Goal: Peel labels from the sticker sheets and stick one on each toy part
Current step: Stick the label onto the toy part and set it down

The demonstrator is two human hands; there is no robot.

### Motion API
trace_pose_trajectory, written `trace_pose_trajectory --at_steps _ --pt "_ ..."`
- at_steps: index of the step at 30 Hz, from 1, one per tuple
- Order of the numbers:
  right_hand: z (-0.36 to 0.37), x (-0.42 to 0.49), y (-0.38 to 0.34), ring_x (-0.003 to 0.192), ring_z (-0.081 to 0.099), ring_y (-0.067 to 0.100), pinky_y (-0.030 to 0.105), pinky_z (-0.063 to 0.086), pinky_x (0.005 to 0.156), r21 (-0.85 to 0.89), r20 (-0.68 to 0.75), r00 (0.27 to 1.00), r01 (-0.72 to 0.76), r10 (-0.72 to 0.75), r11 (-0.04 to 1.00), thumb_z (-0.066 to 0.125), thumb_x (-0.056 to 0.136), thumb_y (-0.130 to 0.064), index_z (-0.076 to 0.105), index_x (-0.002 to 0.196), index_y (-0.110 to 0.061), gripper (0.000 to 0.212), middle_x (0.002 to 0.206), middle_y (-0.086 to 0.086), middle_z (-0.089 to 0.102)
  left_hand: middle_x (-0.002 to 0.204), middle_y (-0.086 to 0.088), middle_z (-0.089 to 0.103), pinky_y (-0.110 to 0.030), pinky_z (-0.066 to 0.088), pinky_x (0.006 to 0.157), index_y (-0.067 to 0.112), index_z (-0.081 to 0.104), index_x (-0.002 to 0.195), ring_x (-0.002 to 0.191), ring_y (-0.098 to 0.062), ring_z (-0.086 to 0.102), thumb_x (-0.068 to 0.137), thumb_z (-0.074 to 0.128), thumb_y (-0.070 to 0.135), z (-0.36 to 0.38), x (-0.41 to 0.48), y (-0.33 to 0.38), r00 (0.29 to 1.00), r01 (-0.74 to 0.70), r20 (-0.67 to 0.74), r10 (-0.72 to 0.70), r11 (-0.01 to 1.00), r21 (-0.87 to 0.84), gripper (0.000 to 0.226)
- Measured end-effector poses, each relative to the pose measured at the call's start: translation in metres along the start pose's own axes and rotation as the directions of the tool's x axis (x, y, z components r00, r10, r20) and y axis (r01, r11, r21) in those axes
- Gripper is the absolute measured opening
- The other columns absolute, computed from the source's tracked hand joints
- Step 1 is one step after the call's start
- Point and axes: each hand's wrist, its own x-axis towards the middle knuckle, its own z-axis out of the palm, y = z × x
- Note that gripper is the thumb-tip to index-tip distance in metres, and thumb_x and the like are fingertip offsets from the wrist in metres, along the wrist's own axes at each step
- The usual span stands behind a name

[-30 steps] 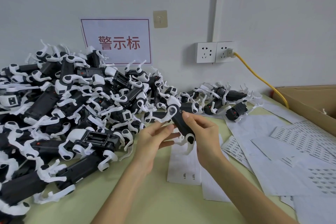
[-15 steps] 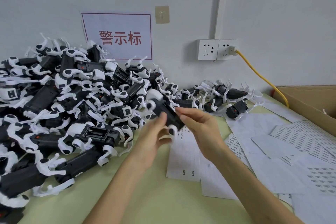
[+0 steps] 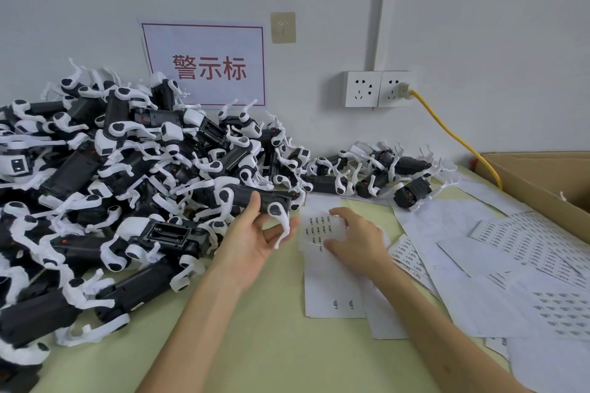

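Sheet under flat right hand, part gripped in left hand (label seemingly not yet lifted): peel one, press onto part.

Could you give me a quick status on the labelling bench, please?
Left hand grips toy part, beside the pile. Right hand rests on sticker sheet, at its labels. Nothing between them.
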Motion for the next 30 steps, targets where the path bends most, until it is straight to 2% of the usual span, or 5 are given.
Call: trace_pose_trajectory --at_steps 3,7,16,25,30 --pt "-0.008 -0.006 -0.011 0.103 0.067 0.017 0.033 0.056 0.089 0.346 -0.093 0.995 0.063 -0.033 0.936 0.068 0.081 0.003 0.059 0.135 -0.028 0.063 0.130 -0.006 0.064 0.100 -0.005 0.077 -0.043 0.057 0.092 0.004 0.057 0.123 0.098 -0.036 0.076 0.102 0.055 0.033 0.003 0.002 -0.007 0.998 -0.040 -0.046 0.044 0.996 0.079 0.036" --pt "-0.019 -0.014 -0.023 0.090 0.075 0.019 0.042 0.064 0.076 0.692 -0.090 0.993 0.120 -0.080 0.712 0.067 0.087 0.008 0.064 0.122 -0.041 0.060 0.122 -0.004 0.071 0.122 -0.019 0.072 -0.041 0.058 0.087 -0.003 0.057 0.129 0.104 -0.038 0.074 0.100 0.062 0.013 0.001 0.002 -0.013 0.989 -0.099 -0.085 0.120 0.972 0.213 0.033" --pt "-0.024 -0.017 -0.033 0.081 0.073 0.018 0.035 0.062 0.070 0.865 -0.124 0.986 0.163 -0.114 0.474 0.070 0.085 0.009 0.074 0.115 -0.033 0.051 0.114 -0.010 0.073 0.101 -0.003 0.079 -0.033 0.050 0.068 0.015 0.064 0.116 0.083 -0.028 0.078 0.094 0.070 0.012 -0.001 0.002 -0.016 0.968 -0.135 -0.157 0.197 0.931 0.339 0.023" --pt "-0.011 -0.023 -0.040 0.116 0.063 0.008 0.028 0.055 0.089 0.600 -0.270 0.947 0.306 -0.173 0.739 0.077 0.086 -0.009 0.071 0.116 -0.039 0.042 0.138 -0.016 0.056 0.124 -0.026 0.069 -0.043 0.050 0.093 -0.005 0.064 0.128 0.103 -0.032 0.066 0.080 0.073 0.003 0.009 -0.003 -0.018 0.992 -0.128 0.023 0.126 0.967 0.220 0.049" --pt "-0.009 -0.028 -0.039 0.125 0.051 0.000 0.011 0.036 0.101 0.326 -0.400 0.852 0.477 -0.338 0.817 0.079 0.083 -0.009 0.076 0.106 -0.023 0.026 0.133 -0.008 0.056 0.114 -0.027 0.070 -0.039 0.046 0.079 -0.006 0.061 0.127 0.095 -0.029 0.061 0.084 0.068 -0.011 0.008 -0.001 -0.020 0.979 -0.155 -0.089 0.182 0.955 0.252 0.044"
